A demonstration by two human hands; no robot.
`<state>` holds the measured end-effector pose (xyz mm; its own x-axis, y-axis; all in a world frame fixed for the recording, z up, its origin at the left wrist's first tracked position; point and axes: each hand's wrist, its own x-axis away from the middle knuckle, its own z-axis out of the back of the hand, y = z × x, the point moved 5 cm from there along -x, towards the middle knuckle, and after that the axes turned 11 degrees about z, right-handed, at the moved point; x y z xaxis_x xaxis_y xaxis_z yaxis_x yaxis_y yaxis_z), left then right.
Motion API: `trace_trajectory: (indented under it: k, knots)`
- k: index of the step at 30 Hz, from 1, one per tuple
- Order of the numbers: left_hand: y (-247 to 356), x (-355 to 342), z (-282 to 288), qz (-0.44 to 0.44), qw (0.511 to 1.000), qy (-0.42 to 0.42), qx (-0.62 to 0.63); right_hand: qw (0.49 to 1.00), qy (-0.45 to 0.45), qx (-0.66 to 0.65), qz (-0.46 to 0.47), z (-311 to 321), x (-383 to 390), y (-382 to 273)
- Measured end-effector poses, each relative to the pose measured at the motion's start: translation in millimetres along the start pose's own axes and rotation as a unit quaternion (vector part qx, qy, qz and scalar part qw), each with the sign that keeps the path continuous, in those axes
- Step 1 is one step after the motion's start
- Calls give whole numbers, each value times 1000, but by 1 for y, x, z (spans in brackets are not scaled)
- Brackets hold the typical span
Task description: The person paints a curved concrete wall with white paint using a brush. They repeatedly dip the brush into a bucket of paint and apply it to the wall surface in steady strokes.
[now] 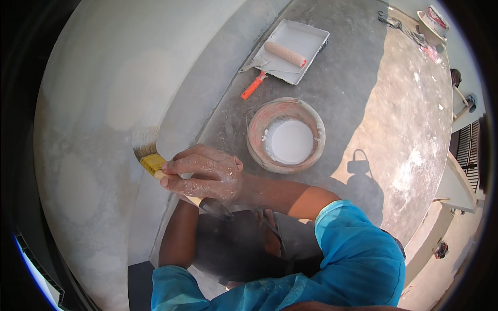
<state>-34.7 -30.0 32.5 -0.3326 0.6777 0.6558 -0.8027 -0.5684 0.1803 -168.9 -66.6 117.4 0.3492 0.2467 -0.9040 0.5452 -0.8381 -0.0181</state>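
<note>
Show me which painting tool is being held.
The flat brush with yellow band, gripped by the fingers of the right hand; the orange-handled, pinkish-sleeved roller rests on the white rectangular tray.

The right hand (207, 171) grips a flat paintbrush (152, 163) by its pale handle, yellow band forward; bristles contact the grey-white wall (109, 88). From where I stand, the right hand conceals most of the left hand, with the left forearm (179, 236) extending behind it. A round bucket (258, 129) containing white liquid rests on the concrete floor (347, 98). Near it, a shallow tray (314, 36) supports a roller (284, 54); its red-orange handle projects past the tray edge.
</note>
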Motion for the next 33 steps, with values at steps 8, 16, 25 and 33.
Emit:
trace_trajectory:
  k: [8,16,25,33]
  knots:
    - [-5,0,-1,8,1000,-1,-2,938,200,-22,-284,100,-8,121]
    - [18,9,-2,45,998,-38,-21,910,186,132,-345,251,-10,179]
    - [53,20,-23,-19,991,-136,5,731,10,227,-643,325,31,120]
    - [-5,-55,-54,116,988,-88,-47,768,107,148,-614,358,77,85]
